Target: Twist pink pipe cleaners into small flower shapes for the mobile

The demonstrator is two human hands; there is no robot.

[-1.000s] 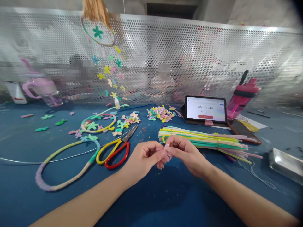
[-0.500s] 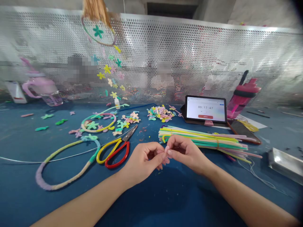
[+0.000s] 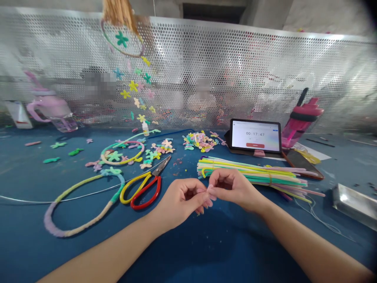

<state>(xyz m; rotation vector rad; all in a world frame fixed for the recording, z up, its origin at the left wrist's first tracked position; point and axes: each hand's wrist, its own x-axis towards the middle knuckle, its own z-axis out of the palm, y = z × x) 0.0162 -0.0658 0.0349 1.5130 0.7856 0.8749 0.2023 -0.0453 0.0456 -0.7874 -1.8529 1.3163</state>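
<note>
My left hand (image 3: pixel 182 201) and my right hand (image 3: pixel 237 188) meet over the table, fingertips pinched together. Between them is a small pale pink pipe-cleaner piece (image 3: pixel 210 189); fingers cover much of it, so its full shape is hidden. Just behind my right hand lies a bundle of pastel pipe cleaners (image 3: pixel 282 179). Scissors (image 3: pixel 146 191) with one yellow and one red handle rest to the left of my left hand. Beyond them is a large ring wrapped in pastel fuzzy stems (image 3: pixel 54 220), with a thin wire crossing it.
A second wrapped ring (image 3: pixel 102 157) lies among loose flowers. A heap of pipe-cleaner flowers (image 3: pixel 200 141) is further back. A tablet (image 3: pixel 255 135) showing a timer, a pink bottle (image 3: pixel 303 118), a pink cup (image 3: pixel 53 108) and a metal box (image 3: pixel 355 204) stand around. A flower mobile (image 3: pixel 133 85) hangs at the back.
My right fingertips have shifted slightly at the pink piece, and a little more of it shows between my hands. The things on the table have stayed in place.
</note>
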